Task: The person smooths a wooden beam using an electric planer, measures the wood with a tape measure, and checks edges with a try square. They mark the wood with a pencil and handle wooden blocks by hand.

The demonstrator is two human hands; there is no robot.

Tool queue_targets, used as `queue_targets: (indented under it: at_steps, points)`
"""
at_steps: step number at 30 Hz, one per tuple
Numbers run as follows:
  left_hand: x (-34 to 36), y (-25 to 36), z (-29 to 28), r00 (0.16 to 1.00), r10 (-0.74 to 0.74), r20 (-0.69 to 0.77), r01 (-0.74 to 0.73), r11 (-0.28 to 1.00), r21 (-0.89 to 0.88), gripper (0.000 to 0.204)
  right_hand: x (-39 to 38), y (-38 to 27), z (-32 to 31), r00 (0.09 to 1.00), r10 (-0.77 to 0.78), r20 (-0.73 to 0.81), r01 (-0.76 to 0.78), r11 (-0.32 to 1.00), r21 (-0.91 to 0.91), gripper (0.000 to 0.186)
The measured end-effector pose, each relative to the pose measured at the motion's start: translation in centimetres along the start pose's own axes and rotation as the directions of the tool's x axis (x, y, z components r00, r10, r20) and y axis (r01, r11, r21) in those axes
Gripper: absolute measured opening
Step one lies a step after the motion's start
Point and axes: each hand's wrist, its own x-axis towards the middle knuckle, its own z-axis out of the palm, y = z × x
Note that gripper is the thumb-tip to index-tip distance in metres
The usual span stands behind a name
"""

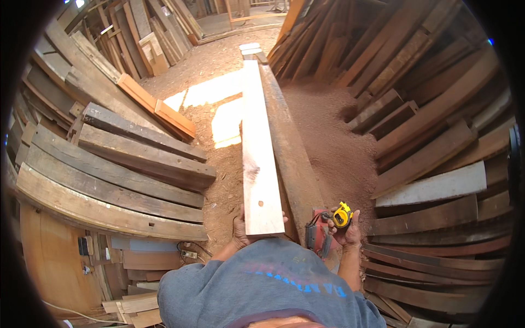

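A long, pale plank [260,180] stretches away from my body, its near end close to my chest. My left hand [240,229] grips that end from below, with the thumb side at the left edge and fingertips showing past the right edge. In my right hand [350,234], off to the right, is a yellow and black tape measure [343,215]. Just left of that hand sits a red and dark power tool [322,232], partly hidden; its exact kind is unclear. A thick brown beam [292,147] runs alongside the plank and beneath it.
Stacked heavy timbers [142,153] line the left side. More boards [432,186] are piled along the right, with others leaning at the back. Reddish sawdust [333,131] covers the ground right of the beam. A socket with a cord [189,254] lies at the lower left.
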Motion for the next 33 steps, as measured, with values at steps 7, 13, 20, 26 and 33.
queue_targets:
  at_steps: [7, 13, 20, 26, 33]
  points:
    - [0.8, 3.3, -2.5, 0.956, -0.174, -0.238, 0.202, 0.974, 0.099, 0.087, 8.7, 3.5, 6.2, 0.994, 0.101, -0.051, -0.103, 0.994, -0.028, 0.078]
    - [1.8, 9.0, -4.2, 0.891, -0.185, -0.415, 0.375, 0.814, 0.443, 0.091, 11.2, 2.9, 6.7, 0.985, 0.140, -0.105, -0.175, 0.806, -0.566, 0.055]
    - [6.3, 15.0, 3.8, 0.868, 0.406, -0.286, 0.346, -0.083, 0.934, 0.035, 12.1, 1.1, 15.7, 1.000, 0.027, -0.006, -0.012, 0.247, -0.969, 0.069]
    - [5.1, 10.5, 2.5, 0.985, 0.034, -0.168, 0.126, 0.519, 0.846, 0.025, 13.0, 3.5, 20.2, 0.927, 0.115, 0.356, 0.348, 0.085, -0.934, 0.079]
    - [2.0, 13.2, 1.0, 0.905, 0.353, -0.237, 0.039, 0.487, 0.873, 0.014, 13.9, 2.1, 18.1, 0.925, 0.229, 0.305, 0.330, -0.084, -0.940, 0.056]
